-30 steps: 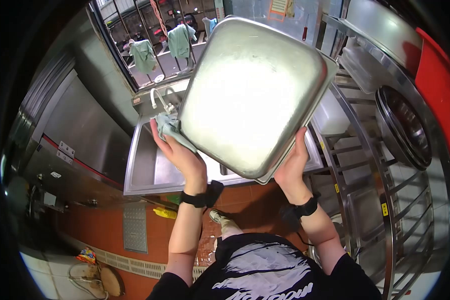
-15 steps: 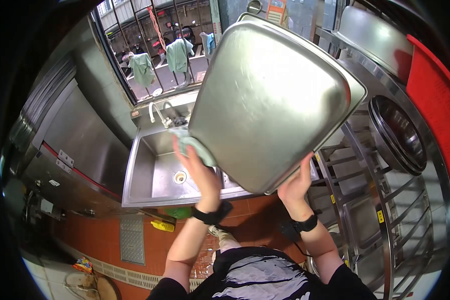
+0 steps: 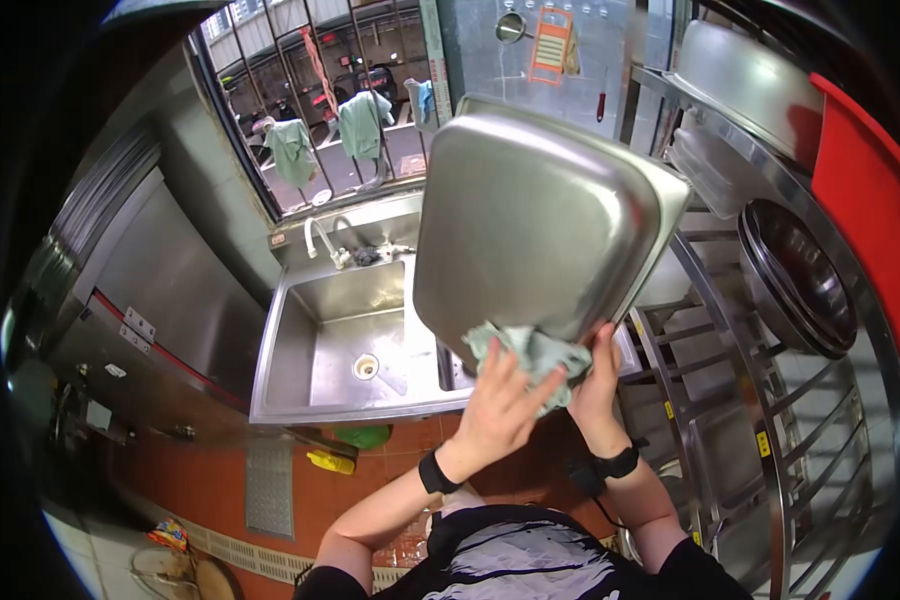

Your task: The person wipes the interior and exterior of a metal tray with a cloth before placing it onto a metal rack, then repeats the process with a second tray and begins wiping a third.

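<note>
A large stainless steel pan is held up and tilted in front of me, its outer bottom facing me. My right hand grips the pan's lower right rim, thumb on the near side. With my left hand I press a pale green cloth against the pan's lower edge, close to my right hand. The fingers of the left hand lie over the cloth. Behind the pan stands a steel sink, partly covered by it, with a white faucet at its back.
A steel rack stands close on the right, holding dark bowls, and a red container is higher up. Green cloths hang on the window bars. A steel cabinet is at the left. A yellow bottle lies on the floor.
My left hand has slid the cloth from the pan's left edge rightward to its lower edge. The pan has tipped and lowered slightly, with my right hand still on its rim.
</note>
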Available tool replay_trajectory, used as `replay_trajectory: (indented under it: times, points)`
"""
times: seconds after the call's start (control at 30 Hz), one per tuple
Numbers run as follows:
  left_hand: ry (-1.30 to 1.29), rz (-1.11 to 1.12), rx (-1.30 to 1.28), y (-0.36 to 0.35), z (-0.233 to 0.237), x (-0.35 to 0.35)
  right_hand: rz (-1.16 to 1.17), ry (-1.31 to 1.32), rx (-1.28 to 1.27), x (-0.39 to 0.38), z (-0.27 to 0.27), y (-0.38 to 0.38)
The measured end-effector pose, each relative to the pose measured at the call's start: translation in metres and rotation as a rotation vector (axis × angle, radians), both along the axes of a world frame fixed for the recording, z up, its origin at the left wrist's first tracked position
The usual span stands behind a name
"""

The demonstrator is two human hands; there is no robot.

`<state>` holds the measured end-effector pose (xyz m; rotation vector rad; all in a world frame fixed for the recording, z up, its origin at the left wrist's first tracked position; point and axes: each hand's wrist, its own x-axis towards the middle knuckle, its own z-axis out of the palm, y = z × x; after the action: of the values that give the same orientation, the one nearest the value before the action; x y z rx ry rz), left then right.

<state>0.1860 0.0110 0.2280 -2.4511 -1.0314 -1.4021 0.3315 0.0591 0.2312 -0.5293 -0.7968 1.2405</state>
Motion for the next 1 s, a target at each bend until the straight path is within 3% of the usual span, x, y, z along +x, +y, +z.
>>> replay_trajectory:
  times: [0.1,0.17,0.2,0.27,0.33,0.43,0.57,0.63,0.77,0.8,0.83,0.9,1.0]
  points:
    - [-0.317,0.274,-0.048,0.018,0.028,-0.018,0.081,-0.108,0.047,0.013,-0.026,-0.009]
    - [-0.622,0.344,-0.024,0.041,0.04,-0.034,0.173,-0.097,0.063,0.019,-0.036,-0.018]
    - [-0.622,0.345,-0.021,0.042,0.035,-0.037,0.151,-0.096,0.053,0.017,-0.034,-0.023]
    - [-0.934,0.186,-0.351,0.044,0.026,-0.041,0.132,-0.216,0.072,0.021,-0.04,-0.024]
    - [-0.882,0.226,-0.274,0.047,0.033,-0.036,0.026,-0.506,0.177,0.019,-0.038,-0.019]
    - [-0.907,0.186,-0.179,0.05,0.054,-0.027,-0.02,-0.693,0.256,0.011,-0.025,-0.024]
    - [-0.278,0.218,-0.031,0.037,0.041,0.005,0.025,-0.585,0.035,0.01,-0.056,-0.008]
    - [-0.019,0.103,-0.075,0.018,0.012,0.019,0.066,-0.429,-0.057,0.009,-0.056,-0.006]
    - [-0.038,-0.001,-0.182,0.001,-0.053,0.01,0.081,-0.138,-0.179,0.033,-0.062,0.0]
    - [-0.26,0.098,-0.244,0.005,-0.061,0.004,0.117,-0.216,-0.095,0.04,-0.057,-0.005]
    - [-0.483,0.202,-0.308,0.005,-0.059,-0.002,0.157,-0.296,-0.014,0.046,-0.056,-0.009]
    - [-0.666,0.332,-0.297,0.031,-0.037,-0.021,0.197,-0.357,-0.013,0.051,-0.055,-0.014]
    - [-0.754,0.321,-0.218,0.053,0.008,-0.045,0.244,-0.527,0.017,0.043,-0.048,-0.027]
